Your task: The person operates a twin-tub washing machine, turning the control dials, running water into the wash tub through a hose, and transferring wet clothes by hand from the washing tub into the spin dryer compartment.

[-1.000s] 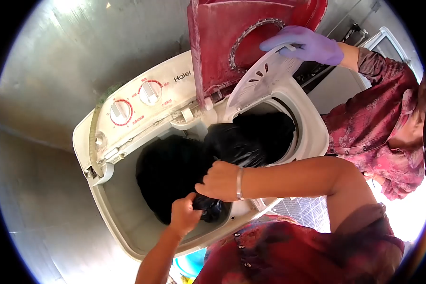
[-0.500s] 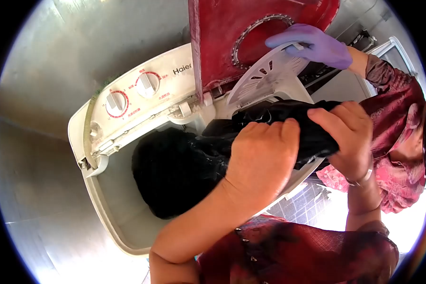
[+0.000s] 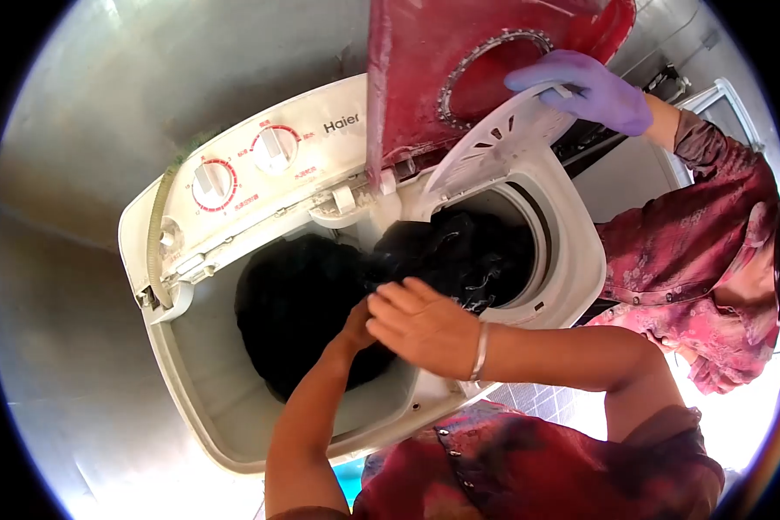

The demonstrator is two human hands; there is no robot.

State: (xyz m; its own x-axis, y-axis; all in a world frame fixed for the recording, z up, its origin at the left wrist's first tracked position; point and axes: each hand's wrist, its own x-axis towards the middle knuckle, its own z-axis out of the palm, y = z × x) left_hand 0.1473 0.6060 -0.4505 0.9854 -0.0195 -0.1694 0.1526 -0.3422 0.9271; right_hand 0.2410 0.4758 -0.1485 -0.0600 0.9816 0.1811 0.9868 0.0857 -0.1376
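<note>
Black wet clothing lies in two heaps in a twin-tub washing machine (image 3: 179,403): one bundle (image 3: 290,295) in the wide wash tub, another (image 3: 485,251) in the round spin tub. Dark fabric bridges the divider between them. At that divider my right hand (image 3: 426,329), with a bracelet at the wrist, has its fingers bent over the fabric. My left hand (image 3: 357,329) is closed at the edge of the wash-tub bundle, its fingertips partly hidden behind my right hand. A co-worker's purple-gloved hand (image 3: 585,91) holds up the slotted white inner lid (image 3: 494,139).
The red outer lid (image 3: 407,95) stands raised behind the spin tub. Two dials (image 3: 214,184) and a hose (image 3: 158,234) are on the control panel side. The co-worker in a red patterned sleeve (image 3: 728,156) stands at the right. A metal wall (image 3: 61,260) rises at the left.
Both my hands have moved left from above the spin tub to the divider. The clothing they held up there now lies down inside the spin tub. The gloved hand still holds the lid.
</note>
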